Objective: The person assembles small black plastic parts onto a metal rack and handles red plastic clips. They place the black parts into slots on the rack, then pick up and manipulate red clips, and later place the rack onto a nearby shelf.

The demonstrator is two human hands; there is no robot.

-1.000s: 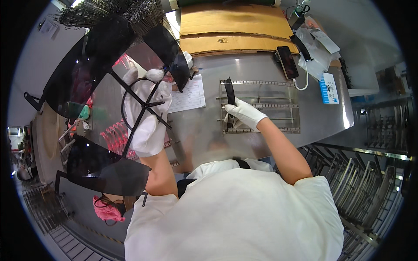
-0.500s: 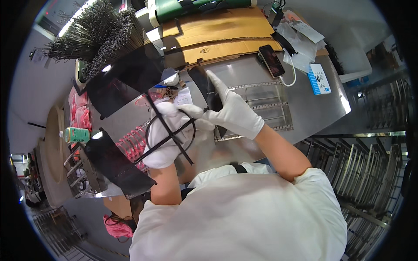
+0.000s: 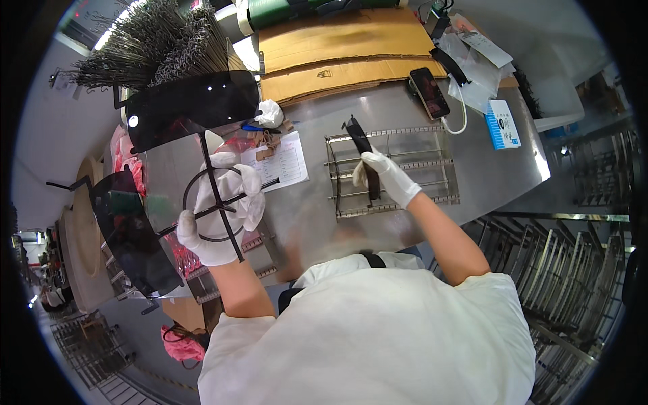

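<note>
My gloved left hand [image 3: 226, 185] is wrapped round a black ring frame with crossed rods [image 3: 220, 205]. Two dark, glossy curved panels sit at the outer ends of its rods: one panel [image 3: 192, 108] on the far side, another panel [image 3: 128, 226] to the left. How they are fastened is hard to make out. In my gloved right hand [image 3: 391, 177] is a narrow-looking dark curved panel [image 3: 358, 136], gripped near its middle and seen nearly edge-on. It stands over a metal wire rack [image 3: 422, 164] on the steel table.
Beyond the hands lie a paper sheet [image 3: 290, 160], a white crumpled wad [image 3: 270, 113] and cardboard [image 3: 344, 50]. A phone with a cable [image 3: 429, 93] and a blue-white box [image 3: 503, 125] are at the right. Bundled wire hooks [image 3: 155, 50] rise at the far left.
My right hand has moved right, away from the left hand, carrying the narrow-looking panel over the rack. The ring frame and its two panels have shifted left and turned in my left hand.
</note>
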